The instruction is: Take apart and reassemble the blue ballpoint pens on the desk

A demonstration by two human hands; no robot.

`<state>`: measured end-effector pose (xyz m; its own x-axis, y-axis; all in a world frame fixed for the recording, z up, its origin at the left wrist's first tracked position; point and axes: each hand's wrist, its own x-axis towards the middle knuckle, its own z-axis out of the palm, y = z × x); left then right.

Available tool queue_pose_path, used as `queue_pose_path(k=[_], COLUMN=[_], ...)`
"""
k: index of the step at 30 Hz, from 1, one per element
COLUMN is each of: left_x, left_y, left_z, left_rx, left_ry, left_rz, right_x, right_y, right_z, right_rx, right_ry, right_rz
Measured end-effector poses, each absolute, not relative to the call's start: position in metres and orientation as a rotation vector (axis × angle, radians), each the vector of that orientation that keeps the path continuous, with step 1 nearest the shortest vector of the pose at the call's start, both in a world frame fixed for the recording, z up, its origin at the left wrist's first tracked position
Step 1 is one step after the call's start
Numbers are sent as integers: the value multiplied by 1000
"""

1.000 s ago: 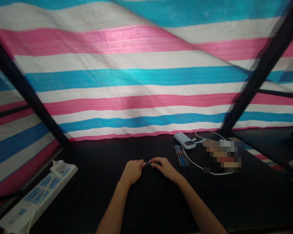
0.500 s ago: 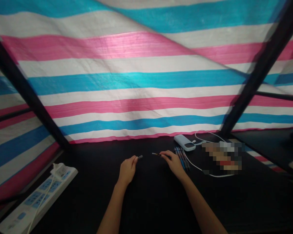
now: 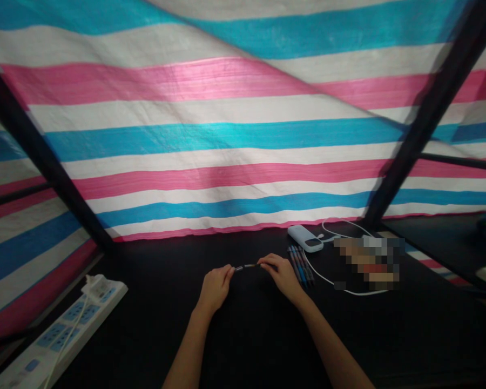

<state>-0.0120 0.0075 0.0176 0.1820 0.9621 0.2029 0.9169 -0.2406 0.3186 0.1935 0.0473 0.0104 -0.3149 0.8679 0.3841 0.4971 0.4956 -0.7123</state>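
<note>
Both of my hands hover over a dark table [image 3: 243, 335], near its middle. My left hand [image 3: 215, 286] is closed, pinching a small silvery tip piece [image 3: 238, 268] between thumb and fingers. My right hand [image 3: 281, 273] is closed on a thin dark pen part [image 3: 251, 266] that points left. The two pieces meet end to end between my hands. Several blue pens [image 3: 302, 265] lie just right of my right hand.
A white power bank [image 3: 305, 237] with a white cable [image 3: 340, 289] lies at the back right. A white power strip [image 3: 60, 332] sits at the left table edge. A striped pink, blue and white tarp [image 3: 227, 135] hangs behind, crossed by dark frame bars [image 3: 421, 124].
A second ago my hands were together. Half a second ago they were apart, each holding a piece. Now they have come back together and the pieces touch.
</note>
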Motion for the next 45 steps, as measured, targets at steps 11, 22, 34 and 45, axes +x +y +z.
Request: queue_pose_path(k=[11,22,34,45], left_x=[-4,-4,-4,-4], left_y=[5,6,5,4], left_z=[12,16,17,18], left_rx=[2510,2489,2478,2465], left_ry=[1729,1771,1771,1759], left_rz=[305,274,284,302], right_x=[182,180,184,185], right_y=[37,33,38,39], right_z=[7,11,9,8], right_rx=[-1052,-989,-1044,-1070], right_ry=[-2189,-2016,-2006,-2014], right_rz=[637,840,820,819])
